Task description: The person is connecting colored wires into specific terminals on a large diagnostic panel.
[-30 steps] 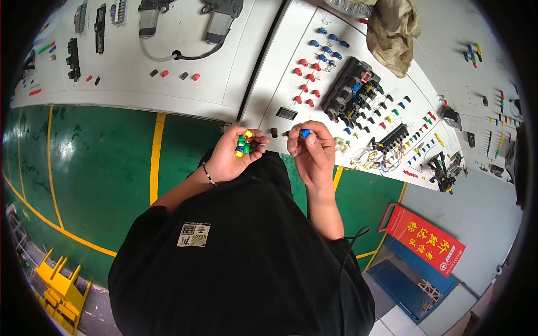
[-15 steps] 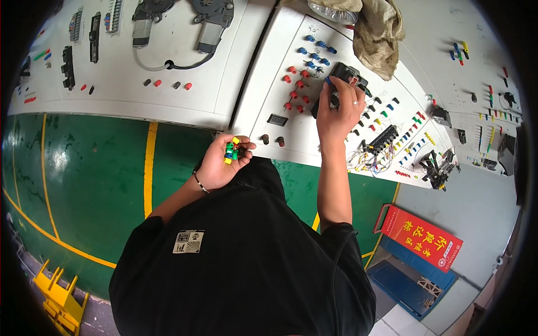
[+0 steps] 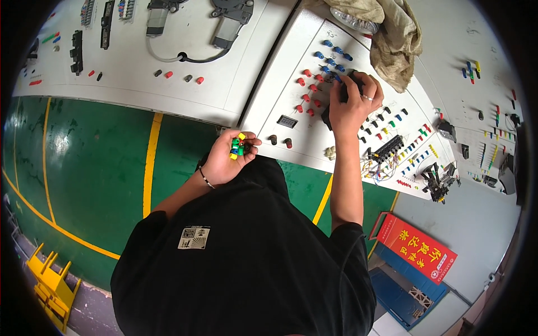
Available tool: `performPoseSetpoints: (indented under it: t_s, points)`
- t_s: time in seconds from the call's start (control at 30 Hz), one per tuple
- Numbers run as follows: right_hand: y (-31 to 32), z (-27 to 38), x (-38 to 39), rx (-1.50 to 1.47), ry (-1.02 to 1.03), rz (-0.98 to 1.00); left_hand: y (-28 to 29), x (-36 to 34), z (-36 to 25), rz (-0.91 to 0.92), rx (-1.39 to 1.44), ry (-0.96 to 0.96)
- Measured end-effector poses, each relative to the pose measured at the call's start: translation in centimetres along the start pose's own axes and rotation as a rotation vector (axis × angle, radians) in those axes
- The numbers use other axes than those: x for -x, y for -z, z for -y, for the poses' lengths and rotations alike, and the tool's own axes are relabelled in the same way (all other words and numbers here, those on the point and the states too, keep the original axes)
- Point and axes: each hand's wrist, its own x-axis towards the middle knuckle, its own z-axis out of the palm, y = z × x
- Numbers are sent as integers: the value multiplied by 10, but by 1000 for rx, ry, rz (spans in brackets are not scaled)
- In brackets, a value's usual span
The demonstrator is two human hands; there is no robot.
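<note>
My left hand [image 3: 227,155] is cupped palm up in front of the panel's near edge, holding several small plastic caps [image 3: 237,147] in yellow, green and blue. On the white panel, my right hand [image 3: 357,105] reaches over a black device [image 3: 325,116], mostly covered by the hand. Between its thumb and forefinger is a small blue cap [image 3: 337,78], beside the lowest of the blue terminal caps [image 3: 331,61]. Whether this cap sits on a post cannot be made out. Red terminal caps [image 3: 306,97] stand in rows left of that hand.
A small display [image 3: 287,121] and two dark knobs [image 3: 273,139] lie near the panel's front edge. Crumpled beige cloth [image 3: 397,47] rests at the back. On the right are a wired black terminal block [image 3: 386,148] and many coloured terminals. Motors [image 3: 228,29] sit on the left panel.
The whole view has shifted, with the panel appearing further right. My right fingertips have moved slightly left and away across the panel, closer to the blue caps. My left hand still holds its caps.
</note>
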Motion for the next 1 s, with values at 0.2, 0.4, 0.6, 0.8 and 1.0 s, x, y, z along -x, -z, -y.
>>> performPoseSetpoints:
  t_s: [0.2, 0.4, 0.6, 0.8, 1.0]
  points:
    - [-2, -5, 0, -39, 13, 23, 2, -6, 2, 11, -15, 1]
    - [-3, -1, -2, -6, 34, 21, 3, -8, 0, 4, 10, 20]
    - [0, -4, -6, 7, 33, 83, 1, -9, 0, 5, -22, 13]
    - [-4, -7, -10, -6, 60, 73, 5, -9, -2, 23, 10, 19]
    - [-5, -2, -15, 79, 76, 85, 5, -10, -4, 31, 0, 22]
